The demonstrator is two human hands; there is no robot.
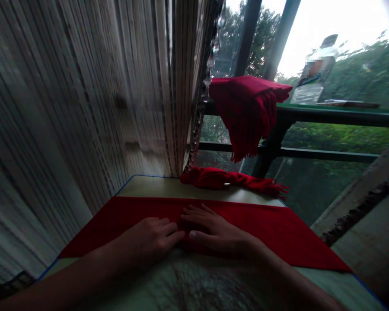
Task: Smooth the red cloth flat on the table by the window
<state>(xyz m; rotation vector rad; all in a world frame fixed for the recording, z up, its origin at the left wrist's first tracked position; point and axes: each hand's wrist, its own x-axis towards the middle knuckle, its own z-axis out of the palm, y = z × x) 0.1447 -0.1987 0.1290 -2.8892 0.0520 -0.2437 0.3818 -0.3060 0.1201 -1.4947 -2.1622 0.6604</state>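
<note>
A red scarf [266, 231] lies spread flat across the pale table, reaching both side edges; no fringe shows on it. My left hand [157, 235] rests at its middle with the fingers curled and the thumb close against them, seemingly pinching the cloth. Just to its right, my right hand [210, 226] lies palm down on the same scarf, fingers stretched out and slightly apart. The two hands almost meet. Behind them, a twisted red scarf [227, 179] with a fringed end lies along the table's far edge.
More red fringed fabric [249, 108] hangs over the green window rail [337, 115]. A clear plastic bottle [317, 71] stands on that rail near a flat dark object [350, 103]. A string curtain [84, 86] borders the table [149, 185] on the left. Dark hair blurs the bottom foreground.
</note>
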